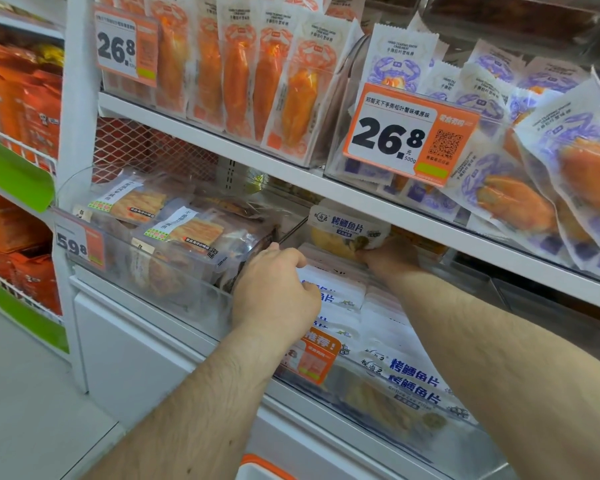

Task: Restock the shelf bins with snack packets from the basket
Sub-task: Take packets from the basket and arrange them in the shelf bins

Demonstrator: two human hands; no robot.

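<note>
**Both hands deep in the clear lower bin**

The right hand, fingertips hidden, pinches a glossy white fish packet upright at the back of the clear plastic bin. The left hand curls over stacked packets, grip unclear.

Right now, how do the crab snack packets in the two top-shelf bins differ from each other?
The orange packets in the left bin stand upright in a neat row; the purple packets in the right bin lie heaped and tilted, some leaning out over the front. The left ones carry an orange crab drawing, the right ones a purple one. Both are white pouches with a clear window showing an orange stick, and both bins carry a 26.8 price tag.
</note>
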